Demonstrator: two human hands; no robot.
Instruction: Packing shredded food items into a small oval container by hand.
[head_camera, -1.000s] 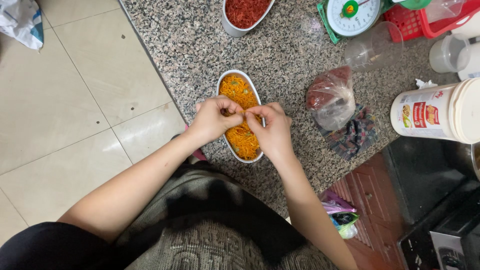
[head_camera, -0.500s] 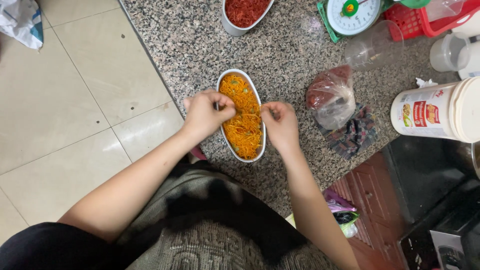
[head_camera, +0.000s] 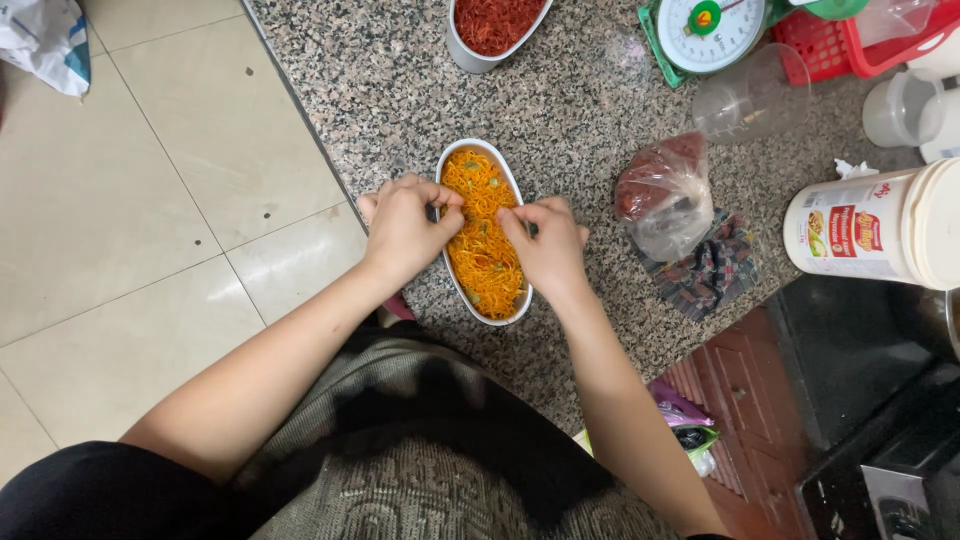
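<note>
The oval white dish (head_camera: 517, 300) of orange shredded food lies on the granite desk (head_camera: 580, 120) near its edge. Its long axis runs away from the person. The left hand (head_camera: 405, 225) and right hand (head_camera: 548, 245) flank the dish, fingertips curled over the 2 rims, pinching shreds.

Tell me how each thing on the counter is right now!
oval tray: full of orange shreds, uncovered
left hand: fingers pinched at tray's rim
right hand: fingers pinched over shreds
second tray: holds red shreds
plastic bag: partly filled
white tub: lying on side
</note>
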